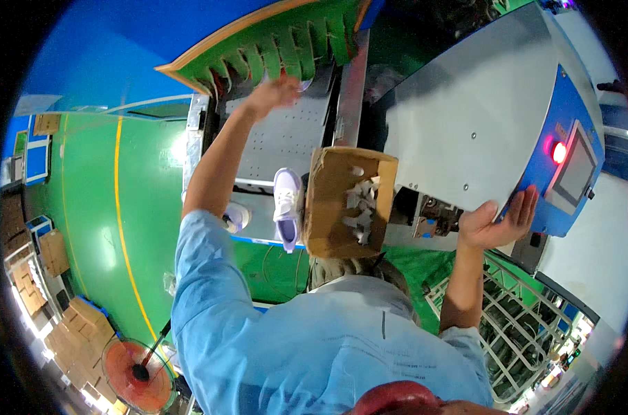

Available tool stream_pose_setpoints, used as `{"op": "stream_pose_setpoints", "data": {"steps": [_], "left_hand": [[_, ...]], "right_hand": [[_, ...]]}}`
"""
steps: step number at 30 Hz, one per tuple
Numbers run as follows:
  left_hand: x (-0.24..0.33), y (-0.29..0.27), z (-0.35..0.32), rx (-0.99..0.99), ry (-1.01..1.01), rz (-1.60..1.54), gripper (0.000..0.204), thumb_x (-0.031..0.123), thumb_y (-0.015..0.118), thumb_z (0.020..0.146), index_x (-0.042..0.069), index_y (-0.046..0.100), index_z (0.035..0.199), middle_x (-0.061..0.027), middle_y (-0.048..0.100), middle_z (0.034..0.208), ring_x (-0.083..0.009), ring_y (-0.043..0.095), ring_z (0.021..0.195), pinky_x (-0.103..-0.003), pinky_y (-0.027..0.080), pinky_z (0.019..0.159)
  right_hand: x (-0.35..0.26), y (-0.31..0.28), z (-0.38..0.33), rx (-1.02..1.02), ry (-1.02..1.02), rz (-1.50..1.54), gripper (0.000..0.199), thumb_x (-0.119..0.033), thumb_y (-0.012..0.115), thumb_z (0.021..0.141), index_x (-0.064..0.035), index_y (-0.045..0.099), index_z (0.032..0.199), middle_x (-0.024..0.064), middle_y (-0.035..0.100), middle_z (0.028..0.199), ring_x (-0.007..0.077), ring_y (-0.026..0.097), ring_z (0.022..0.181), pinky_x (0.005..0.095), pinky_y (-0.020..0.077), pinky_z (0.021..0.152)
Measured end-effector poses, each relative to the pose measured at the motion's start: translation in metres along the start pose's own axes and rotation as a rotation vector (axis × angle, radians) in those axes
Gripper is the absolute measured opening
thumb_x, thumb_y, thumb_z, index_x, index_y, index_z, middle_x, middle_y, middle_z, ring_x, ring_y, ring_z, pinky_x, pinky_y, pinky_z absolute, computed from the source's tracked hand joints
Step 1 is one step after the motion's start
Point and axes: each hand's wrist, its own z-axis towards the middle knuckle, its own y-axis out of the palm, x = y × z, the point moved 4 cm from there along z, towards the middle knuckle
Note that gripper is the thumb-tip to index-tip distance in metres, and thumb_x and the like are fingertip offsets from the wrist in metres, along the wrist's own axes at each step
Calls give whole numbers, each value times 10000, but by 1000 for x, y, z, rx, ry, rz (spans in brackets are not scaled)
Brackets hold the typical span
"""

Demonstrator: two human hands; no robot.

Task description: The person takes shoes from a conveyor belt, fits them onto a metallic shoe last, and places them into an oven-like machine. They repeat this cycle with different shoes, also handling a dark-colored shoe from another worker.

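Note:
My left hand (276,97) reaches over a perforated grey metal bed (279,142), just in front of a green strip curtain (265,59). Its fingers are blurred, and a small pale lilac thing shows beside them; whether I hold it I cannot tell. My right hand (501,220), fingers stretched out and holding nothing, is beside the lower part of a blue control panel (546,162). Between my arms stands a lavender and white sneaker (286,207). A second pale shoe (237,217) is partly hidden by my left arm.
An open cardboard box (317,207) with white scraps inside sits right of the sneaker. A large grey machine housing (459,117) carries a glowing red light (559,151) and a screen (577,169). A metal rack (508,325) stands low right; an orange fan (140,373) low left.

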Motion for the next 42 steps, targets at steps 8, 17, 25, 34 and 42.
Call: {"op": "stream_pose_setpoints", "data": {"steps": [8,17,25,34,42], "left_hand": [[46,-102,166,723,115,1472,678,265,538,953,178,328,1592,-188,483,1530,-395,580,1293,-505,492,1052],[13,-106,216,419,-146,1599,481,199,546,935,41,583,1388,-229,505,1487,-365,540,1332,-487,480,1074],[16,52,-62,881,195,751,258,196,608,914,78,710,1120,-187,702,1090,-388,669,1017,-470,534,883],[-116,207,-327,498,-203,787,330,202,633,855,125,671,1174,-171,655,1178,-382,642,1047,-484,536,864],[-156,206,-328,378,-339,739,463,290,563,880,-19,624,1219,-256,560,1341,-463,619,1085,-507,521,971]], "right_hand": [[3,-9,-15,-143,18,-126,491,-335,506,1041,49,506,1346,270,551,1392,422,543,1289,537,421,1073],[10,-3,-24,-100,-48,-210,521,-404,414,1059,15,451,1367,278,545,1349,444,556,1258,586,447,1059],[-1,-5,-17,-125,19,-115,473,-284,565,1022,77,503,1322,271,500,1386,427,510,1300,525,447,1078],[1,0,-10,153,-104,-61,380,-291,569,1014,48,629,1175,230,664,1146,382,651,1089,463,500,963],[-5,-4,-1,223,-173,-63,357,-280,615,992,-2,627,1215,182,688,1192,377,674,1085,481,528,904]]}}
